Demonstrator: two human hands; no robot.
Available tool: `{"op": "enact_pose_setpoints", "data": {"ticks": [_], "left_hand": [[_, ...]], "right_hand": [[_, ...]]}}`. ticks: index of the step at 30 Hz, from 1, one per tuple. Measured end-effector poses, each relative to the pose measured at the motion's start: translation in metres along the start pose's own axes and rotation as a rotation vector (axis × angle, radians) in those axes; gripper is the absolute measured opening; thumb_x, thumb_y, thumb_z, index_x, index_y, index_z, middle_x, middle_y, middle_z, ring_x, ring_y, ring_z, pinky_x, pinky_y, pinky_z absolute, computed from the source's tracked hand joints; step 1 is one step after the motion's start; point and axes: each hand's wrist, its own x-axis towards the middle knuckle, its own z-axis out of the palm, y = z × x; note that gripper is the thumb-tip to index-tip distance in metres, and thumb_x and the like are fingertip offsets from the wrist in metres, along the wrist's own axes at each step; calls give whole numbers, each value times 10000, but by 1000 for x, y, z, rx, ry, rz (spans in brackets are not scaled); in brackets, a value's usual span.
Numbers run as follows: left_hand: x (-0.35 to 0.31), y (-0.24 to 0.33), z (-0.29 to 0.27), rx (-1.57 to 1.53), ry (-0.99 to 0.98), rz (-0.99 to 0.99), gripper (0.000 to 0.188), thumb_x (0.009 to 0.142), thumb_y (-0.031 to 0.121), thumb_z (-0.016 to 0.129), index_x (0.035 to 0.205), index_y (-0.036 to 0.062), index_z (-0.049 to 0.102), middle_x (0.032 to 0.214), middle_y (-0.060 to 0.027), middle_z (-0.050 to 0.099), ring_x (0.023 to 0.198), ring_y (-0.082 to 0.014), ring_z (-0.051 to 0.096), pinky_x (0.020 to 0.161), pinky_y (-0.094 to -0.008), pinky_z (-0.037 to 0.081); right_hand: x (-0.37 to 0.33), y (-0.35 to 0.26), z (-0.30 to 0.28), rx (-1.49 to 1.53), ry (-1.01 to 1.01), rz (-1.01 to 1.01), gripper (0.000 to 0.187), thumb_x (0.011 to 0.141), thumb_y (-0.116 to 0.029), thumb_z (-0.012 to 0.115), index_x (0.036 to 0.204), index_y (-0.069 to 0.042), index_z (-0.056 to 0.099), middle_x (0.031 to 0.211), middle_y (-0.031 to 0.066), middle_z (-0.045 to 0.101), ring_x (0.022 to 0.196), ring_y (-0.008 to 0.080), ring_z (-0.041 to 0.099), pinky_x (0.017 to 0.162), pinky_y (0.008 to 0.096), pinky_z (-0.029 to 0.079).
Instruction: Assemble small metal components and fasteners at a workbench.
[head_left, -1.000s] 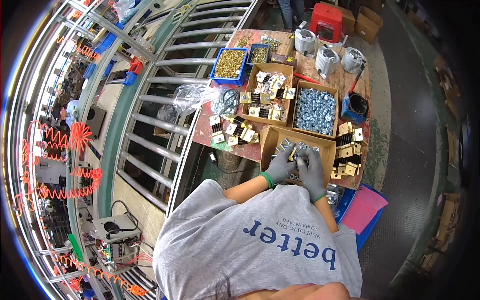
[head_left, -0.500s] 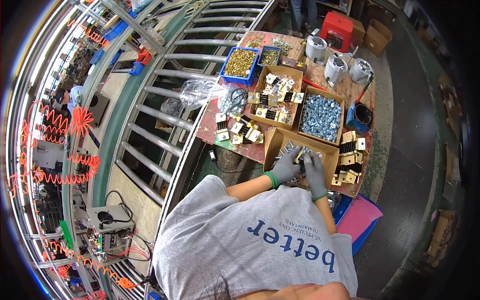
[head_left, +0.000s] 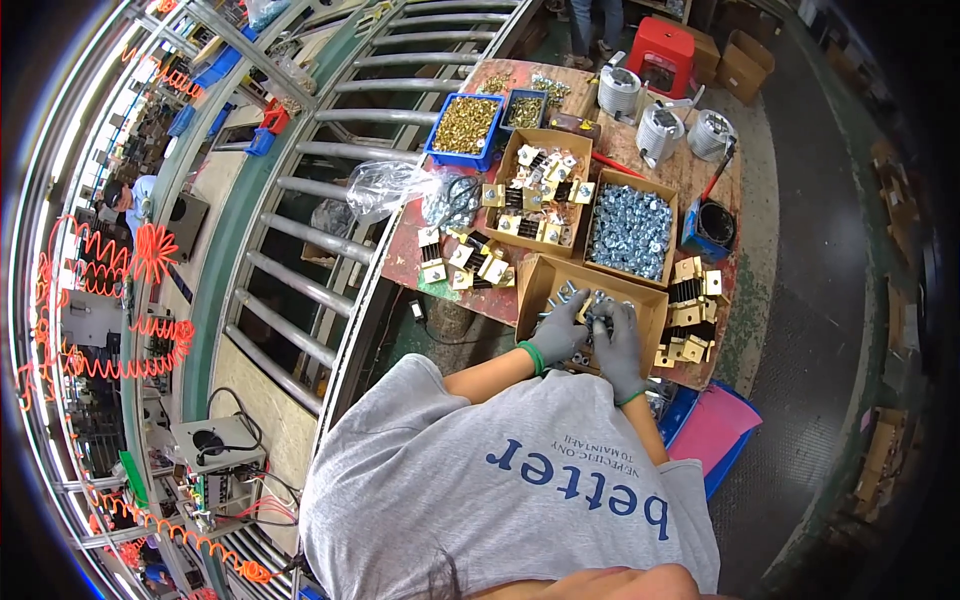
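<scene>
The fingers (head_left: 573, 307) of the left hand (head_left: 556, 338) are bent inward, with one finger reaching out, and those of the right hand (head_left: 620, 352) curl to meet them. Both hands wear grey gloves, and whether either pinches anything cannot be told, as the fingertips hide what lies between them. The small metal hardware they work among is inside the near carton (head_left: 651, 312), with silvery bolts (head_left: 562, 296) lying loose just beyond the left fingertips.

Nothing finished can be made out in the near carton; its contents look like loose parts, so the handling there seems partway through. Directly beyond it, a second carton holds a heap of bluish-silver fasteners (head_left: 630, 230), apparently plenty left to use. Beyond it to the left, another carton holds pieces with black strips and brass-coloured plates (head_left: 545, 192); some seem to have silver heads fitted already. A few similar pieces (head_left: 480, 262) lie left of the near carton, and a stack (head_left: 690, 310) stands just right of it, where several plates appear to have bare holes.

Farther beyond the near carton are a blue tray (head_left: 457, 159) of brass-coloured fasteners (head_left: 466, 122) and three grey cylinders (head_left: 660, 132).
</scene>
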Motion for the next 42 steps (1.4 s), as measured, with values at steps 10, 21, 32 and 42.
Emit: {"op": "enact_pose_setpoints", "data": {"ticks": [10,21,32,42], "left_hand": [[5,7,-16,-416,-221,-158,764,779,148,640,1471,-2,350,1293,-270,563,1160,-320,589,1005,-376,449],[6,3,-16,-521,-266,-114,922,777,30,632,1555,32,137,1334,-176,511,1109,-202,569,900,-288,487],[11,-5,-16,-564,-282,-154,870,809,-15,574,1562,58,144,1293,-123,551,1039,-162,582,865,-278,498],[24,15,-19,-909,93,-147,720,855,19,593,1503,68,284,964,-104,643,825,-174,626,749,-307,531]], "right_hand": [[8,6,1,450,27,298,279,907,-220,642,1096,-16,613,1072,140,634,978,254,627,851,367,493],[8,22,8,305,45,301,467,850,-362,719,1124,2,617,1078,152,624,984,258,630,856,354,497],[6,18,-1,35,209,276,364,887,-338,676,1062,-22,634,938,120,657,854,227,647,764,346,500],[-8,-12,10,237,-312,354,297,947,-285,580,1045,-4,594,891,149,674,789,222,657,721,369,504]]}}
